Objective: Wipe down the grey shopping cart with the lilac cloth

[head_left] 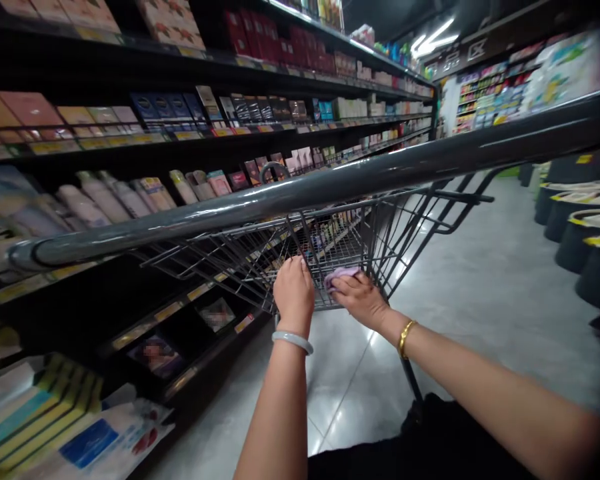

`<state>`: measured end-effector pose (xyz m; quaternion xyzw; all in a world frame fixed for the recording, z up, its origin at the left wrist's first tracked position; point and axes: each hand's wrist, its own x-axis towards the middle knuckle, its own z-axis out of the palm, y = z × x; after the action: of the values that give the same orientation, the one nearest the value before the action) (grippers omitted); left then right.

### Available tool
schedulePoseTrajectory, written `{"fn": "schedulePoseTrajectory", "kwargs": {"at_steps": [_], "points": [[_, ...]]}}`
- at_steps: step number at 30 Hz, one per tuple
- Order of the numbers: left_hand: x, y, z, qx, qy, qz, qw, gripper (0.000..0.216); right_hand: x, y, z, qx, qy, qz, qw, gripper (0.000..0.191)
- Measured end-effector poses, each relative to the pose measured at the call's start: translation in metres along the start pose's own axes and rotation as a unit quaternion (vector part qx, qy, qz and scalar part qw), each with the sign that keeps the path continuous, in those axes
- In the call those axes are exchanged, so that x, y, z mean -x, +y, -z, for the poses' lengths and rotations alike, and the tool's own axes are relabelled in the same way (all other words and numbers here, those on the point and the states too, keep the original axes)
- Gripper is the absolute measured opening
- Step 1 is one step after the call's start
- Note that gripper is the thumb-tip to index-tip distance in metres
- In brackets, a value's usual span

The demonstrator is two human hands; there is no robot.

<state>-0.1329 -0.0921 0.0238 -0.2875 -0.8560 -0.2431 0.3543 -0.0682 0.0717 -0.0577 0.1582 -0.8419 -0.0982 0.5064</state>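
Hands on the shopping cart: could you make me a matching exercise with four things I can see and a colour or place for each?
Things
1. cloth
2. left bangle
3. right bangle
4. left hand

Colour or place
A. gold
B. curled at the cart's wires
C. purple, in the right hand
D. pale grey

Pairs: 1-C, 2-D, 3-A, 4-B

Glossy cart handlebar (330, 184), matt cloth (336, 274)
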Motion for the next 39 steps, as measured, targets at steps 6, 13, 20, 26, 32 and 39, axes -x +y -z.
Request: {"fn": "schedulePoseTrajectory", "kwargs": {"at_steps": [6,13,20,26,32,39], "points": [[-0.002,0.004,-0.005,-0.008,-0.015,0.003,1.000,0.033,0.012,0.007,-0.008,-0.009,0.004,-0.019,1.000,0.018],[0.001,-0.002,-0.005,0.001,-0.025,-0.002,1.000,0.029,0.012,-0.001,-0.025,-0.034,-0.008,-0.017,0.999,0.016],[0.000,-0.003,-0.002,0.008,-0.035,0.007,0.999,0.035,-0.006,-0.023,-0.032,-0.073,-0.022,-0.023,0.997,0.020],[-0.001,-0.007,0.003,0.028,-0.054,-0.001,0.998,0.032,0.002,-0.028,-0.047,-0.100,-0.046,-0.022,0.994,0.009],[-0.002,-0.011,0.004,0.048,-0.064,0.006,0.997,0.031,-0.018,-0.055,-0.058,-0.132,-0.056,-0.013,0.990,0.021],[-0.002,-0.011,0.005,0.064,-0.077,0.000,0.995,0.031,-0.015,-0.070,-0.088,-0.171,-0.068,-0.053,0.982,0.024]]}}
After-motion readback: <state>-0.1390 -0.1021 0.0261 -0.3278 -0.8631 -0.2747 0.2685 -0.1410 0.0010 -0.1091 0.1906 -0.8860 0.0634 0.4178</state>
